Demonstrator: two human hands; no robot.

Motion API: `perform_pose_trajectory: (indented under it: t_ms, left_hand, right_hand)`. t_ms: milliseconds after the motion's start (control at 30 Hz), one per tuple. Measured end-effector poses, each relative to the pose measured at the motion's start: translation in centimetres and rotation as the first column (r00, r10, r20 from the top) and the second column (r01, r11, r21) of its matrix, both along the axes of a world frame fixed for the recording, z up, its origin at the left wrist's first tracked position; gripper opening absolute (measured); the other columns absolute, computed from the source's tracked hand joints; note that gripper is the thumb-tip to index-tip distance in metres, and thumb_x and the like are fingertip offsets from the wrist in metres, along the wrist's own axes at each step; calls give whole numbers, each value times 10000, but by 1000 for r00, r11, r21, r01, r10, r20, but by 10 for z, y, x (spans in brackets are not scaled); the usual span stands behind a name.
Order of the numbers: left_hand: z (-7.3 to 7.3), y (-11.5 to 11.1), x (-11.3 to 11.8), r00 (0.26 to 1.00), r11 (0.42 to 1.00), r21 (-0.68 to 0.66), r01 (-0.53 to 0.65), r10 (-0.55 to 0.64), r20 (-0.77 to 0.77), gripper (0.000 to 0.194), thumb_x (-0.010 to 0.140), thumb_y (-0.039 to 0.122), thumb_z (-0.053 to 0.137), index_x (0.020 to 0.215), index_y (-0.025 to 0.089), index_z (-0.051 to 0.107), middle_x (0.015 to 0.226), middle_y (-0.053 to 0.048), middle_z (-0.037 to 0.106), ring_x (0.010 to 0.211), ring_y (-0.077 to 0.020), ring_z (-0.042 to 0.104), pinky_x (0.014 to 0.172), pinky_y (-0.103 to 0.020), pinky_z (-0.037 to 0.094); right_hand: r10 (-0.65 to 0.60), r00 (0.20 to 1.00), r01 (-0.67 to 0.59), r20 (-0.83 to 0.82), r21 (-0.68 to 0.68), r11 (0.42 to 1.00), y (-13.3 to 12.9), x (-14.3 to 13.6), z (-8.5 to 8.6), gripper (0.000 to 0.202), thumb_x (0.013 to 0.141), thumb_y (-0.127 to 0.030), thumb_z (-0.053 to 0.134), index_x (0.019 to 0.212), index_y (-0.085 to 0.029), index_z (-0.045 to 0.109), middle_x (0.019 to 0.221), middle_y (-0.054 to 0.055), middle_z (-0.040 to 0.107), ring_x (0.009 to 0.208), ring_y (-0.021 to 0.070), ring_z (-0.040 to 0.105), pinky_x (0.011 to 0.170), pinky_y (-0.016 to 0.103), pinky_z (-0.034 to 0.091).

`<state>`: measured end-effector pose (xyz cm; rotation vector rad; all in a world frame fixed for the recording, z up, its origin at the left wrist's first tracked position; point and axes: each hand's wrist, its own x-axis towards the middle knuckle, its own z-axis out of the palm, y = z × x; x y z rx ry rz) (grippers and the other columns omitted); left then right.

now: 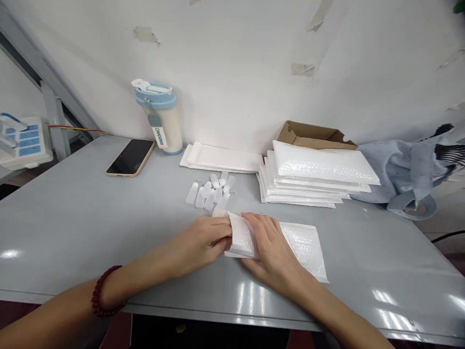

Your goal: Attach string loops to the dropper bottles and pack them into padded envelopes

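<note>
A white bubble mailer [303,247] lies on the grey table in front of me, its left end raised and gaping. My right hand [271,249] grips it near the middle, fingers over the top and thumb underneath. At the mailer's left opening is my left hand [210,237], its fingers closed together and their tips hidden inside. Whatever those fingertips pinch, if anything, cannot be made out. Just beyond the hands lies a small heap of translucent white plastic tags [212,191], some with thin loops.
A stack of white bubble mailers [316,174] stands at back right, before a cardboard box [312,135]. More flat mailers [225,157] lie against the wall. A phone [131,157] and blue-lidded tumbler [165,121] sit at left. Light-blue fabric [392,169] hangs over the right edge.
</note>
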<state>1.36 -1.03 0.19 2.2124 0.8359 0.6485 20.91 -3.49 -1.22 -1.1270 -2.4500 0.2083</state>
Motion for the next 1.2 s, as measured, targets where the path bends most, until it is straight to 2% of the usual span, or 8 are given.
perform_pose_trajectory:
  t_ms: [400,467,533,600,667,867,1000,1200]
  left_hand:
    - [12,3,-7,969,916,-348,197,-236,-72,203,765,33,369,605,157,387,625,41,407,579,-87,358,549,-205,318]
    - [14,6,-10,987,923,-361,134,-156,-31,201,794,77,385,641,152,490,657,29,498,612,-95,442,584,-201,365]
    - [15,10,-14,998,924,-378,-52,58,4,181,826,162,426,752,159,590,704,15,593,635,-107,528,611,-203,419]
    - [14,13,-17,938,879,-340,-334,347,-25,182,832,285,490,814,162,622,693,8,630,580,-110,553,571,-204,441]
    - [12,15,-17,852,810,-268,-521,511,-114,272,814,400,525,733,154,609,599,15,605,465,-100,514,469,-199,407]
    - [-3,9,-7,920,838,-411,-359,244,-305,391,830,382,462,507,173,389,434,45,476,324,-98,492,349,-191,315]
    - [-11,8,-4,911,844,-384,-374,257,-321,370,811,362,469,514,185,338,424,66,398,311,-107,498,323,-191,282]
    - [-13,8,-2,918,861,-357,-363,265,-296,377,832,385,456,532,185,346,457,55,440,353,-107,506,365,-202,320]
  right_hand:
    - [26,1000,-26,14,-7,1000,-3,-2,-2,581,792,-165,536,1317,-104,296,1210,168,503,1059,292,461,865,446,398]
    - [3,1000,-3,17,-11,1000,-1,0,-1,579,795,-177,537,1316,-109,295,1207,167,503,1061,293,462,864,447,403]
    - [-39,999,40,18,-27,999,2,3,1,589,778,-183,546,1310,-116,302,1204,163,500,1066,294,461,869,450,406]
    - [-83,996,84,14,-44,995,4,7,4,614,750,-178,554,1310,-124,305,1212,159,492,1080,297,455,881,455,405]
    - [-104,995,104,11,-53,993,5,9,7,633,737,-190,561,1313,-131,305,1228,157,482,1102,299,446,903,462,398]
    - [-46,998,51,34,-145,988,2,7,14,571,828,-444,576,1280,-147,394,1225,163,476,1123,301,442,907,462,406]
    - [-41,999,43,32,-76,996,3,6,8,202,922,-327,473,969,-165,585,1071,129,532,987,245,505,828,407,435]
    - [58,994,-51,97,-73,996,8,7,-1,179,927,-241,475,933,-184,644,1023,97,589,920,213,541,777,376,473]
